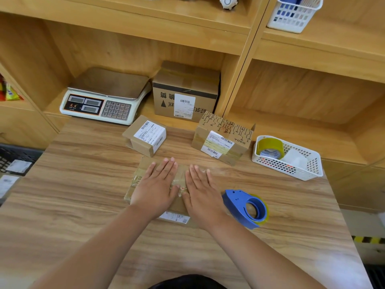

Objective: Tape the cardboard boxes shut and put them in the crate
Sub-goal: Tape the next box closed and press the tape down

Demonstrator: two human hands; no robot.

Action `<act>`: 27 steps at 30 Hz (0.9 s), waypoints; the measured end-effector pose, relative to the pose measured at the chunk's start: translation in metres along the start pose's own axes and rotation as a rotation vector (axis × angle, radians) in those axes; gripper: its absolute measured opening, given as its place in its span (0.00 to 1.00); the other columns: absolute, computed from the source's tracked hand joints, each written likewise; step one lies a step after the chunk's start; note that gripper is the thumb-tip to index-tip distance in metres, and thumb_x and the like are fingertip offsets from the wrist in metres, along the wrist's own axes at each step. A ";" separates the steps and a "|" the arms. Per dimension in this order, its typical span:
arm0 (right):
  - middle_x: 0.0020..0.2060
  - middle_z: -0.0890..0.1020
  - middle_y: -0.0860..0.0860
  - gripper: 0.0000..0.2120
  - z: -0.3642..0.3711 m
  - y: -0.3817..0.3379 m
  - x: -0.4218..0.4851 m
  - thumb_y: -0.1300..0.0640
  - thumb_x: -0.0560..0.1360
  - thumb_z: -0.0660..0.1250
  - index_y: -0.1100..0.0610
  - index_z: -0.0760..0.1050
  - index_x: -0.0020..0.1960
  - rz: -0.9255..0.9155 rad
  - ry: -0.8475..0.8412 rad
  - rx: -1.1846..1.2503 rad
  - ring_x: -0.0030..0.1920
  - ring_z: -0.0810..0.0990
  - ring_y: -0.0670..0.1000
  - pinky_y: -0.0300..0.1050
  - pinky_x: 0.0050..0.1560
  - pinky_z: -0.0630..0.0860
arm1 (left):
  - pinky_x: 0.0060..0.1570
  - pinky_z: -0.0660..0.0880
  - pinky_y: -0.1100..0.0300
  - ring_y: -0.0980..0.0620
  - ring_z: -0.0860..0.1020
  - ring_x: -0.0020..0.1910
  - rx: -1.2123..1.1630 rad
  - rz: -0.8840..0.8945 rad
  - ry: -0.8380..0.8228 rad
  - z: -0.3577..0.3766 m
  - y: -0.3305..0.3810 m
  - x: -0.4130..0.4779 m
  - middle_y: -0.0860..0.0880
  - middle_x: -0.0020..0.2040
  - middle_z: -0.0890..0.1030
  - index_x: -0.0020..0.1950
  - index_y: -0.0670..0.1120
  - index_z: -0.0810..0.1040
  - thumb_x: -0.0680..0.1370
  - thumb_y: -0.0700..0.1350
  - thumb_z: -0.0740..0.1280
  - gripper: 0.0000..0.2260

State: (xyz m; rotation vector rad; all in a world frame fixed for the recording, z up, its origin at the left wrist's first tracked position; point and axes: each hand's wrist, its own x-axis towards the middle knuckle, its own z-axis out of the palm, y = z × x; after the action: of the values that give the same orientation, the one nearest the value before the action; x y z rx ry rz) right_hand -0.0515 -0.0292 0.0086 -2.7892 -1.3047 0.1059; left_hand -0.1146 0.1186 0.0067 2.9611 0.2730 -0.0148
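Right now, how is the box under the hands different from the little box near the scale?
The flat box is low and wide; the small box is chunkier. The left hand and right hand press flat on the flat box; nothing touches the small box. Both are brown, labelled cardboard.

A white weighing scale (104, 103) with a keypad sits in the wooden shelf unit (145, 21) behind the table (83, 195). One white mesh basket (291, 17) stands on an upper shelf at right, and another (281, 165) rests near the table's right edge. Colourful packets (10, 92) lie at far left.
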 end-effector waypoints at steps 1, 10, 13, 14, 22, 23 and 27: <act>0.77 0.53 0.56 0.34 -0.001 -0.001 0.005 0.45 0.77 0.33 0.63 0.54 0.76 -0.031 -0.027 0.000 0.77 0.45 0.52 0.51 0.73 0.39 | 0.69 0.28 0.58 0.57 0.33 0.72 -0.003 0.000 0.002 -0.001 0.000 0.000 0.53 0.75 0.37 0.73 0.49 0.36 0.71 0.59 0.28 0.32; 0.74 0.62 0.52 0.31 -0.014 0.029 -0.006 0.47 0.79 0.38 0.59 0.62 0.74 -0.002 -0.067 -0.109 0.75 0.56 0.49 0.50 0.73 0.41 | 0.71 0.31 0.58 0.58 0.35 0.72 -0.044 -0.012 0.031 0.001 -0.001 0.000 0.53 0.76 0.40 0.74 0.49 0.39 0.72 0.57 0.29 0.30; 0.68 0.73 0.52 0.31 -0.013 0.036 -0.016 0.49 0.82 0.37 0.59 0.73 0.68 0.069 -0.070 -0.082 0.70 0.68 0.51 0.52 0.70 0.54 | 0.70 0.29 0.58 0.58 0.33 0.72 -0.041 -0.019 0.026 0.000 0.000 0.000 0.54 0.75 0.37 0.73 0.49 0.37 0.72 0.56 0.28 0.30; 0.68 0.73 0.52 0.32 -0.013 0.036 -0.018 0.49 0.82 0.36 0.59 0.73 0.68 0.072 -0.060 -0.076 0.71 0.68 0.52 0.53 0.69 0.54 | 0.71 0.29 0.58 0.59 0.32 0.71 -0.035 -0.021 0.025 0.000 0.000 0.000 0.54 0.74 0.37 0.73 0.49 0.36 0.71 0.56 0.28 0.30; 0.74 0.57 0.66 0.31 -0.013 -0.001 -0.009 0.38 0.76 0.35 0.42 0.54 0.76 0.077 -0.123 -0.059 0.76 0.47 0.62 0.61 0.72 0.37 | 0.71 0.30 0.56 0.57 0.31 0.71 -0.013 -0.007 0.005 0.000 0.000 0.001 0.54 0.74 0.34 0.73 0.49 0.34 0.70 0.56 0.26 0.31; 0.74 0.52 0.65 0.33 -0.015 -0.003 -0.005 0.35 0.73 0.31 0.41 0.47 0.76 0.085 -0.161 -0.047 0.76 0.41 0.62 0.62 0.71 0.32 | 0.71 0.30 0.56 0.57 0.31 0.72 -0.008 -0.005 0.001 0.000 0.000 0.001 0.54 0.74 0.34 0.73 0.49 0.34 0.70 0.56 0.25 0.31; 0.76 0.47 0.61 0.38 -0.024 0.001 -0.001 0.31 0.67 0.24 0.38 0.41 0.76 0.047 -0.207 -0.052 0.76 0.36 0.58 0.62 0.70 0.28 | 0.70 0.28 0.57 0.57 0.30 0.72 0.003 0.000 -0.002 0.001 -0.002 0.001 0.54 0.74 0.34 0.73 0.49 0.34 0.70 0.56 0.26 0.31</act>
State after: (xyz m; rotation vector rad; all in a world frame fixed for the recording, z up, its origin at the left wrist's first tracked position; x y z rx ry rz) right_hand -0.0492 -0.0307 0.0324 -2.9195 -1.2991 0.3786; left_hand -0.1142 0.1207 0.0052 2.9638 0.2729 -0.0185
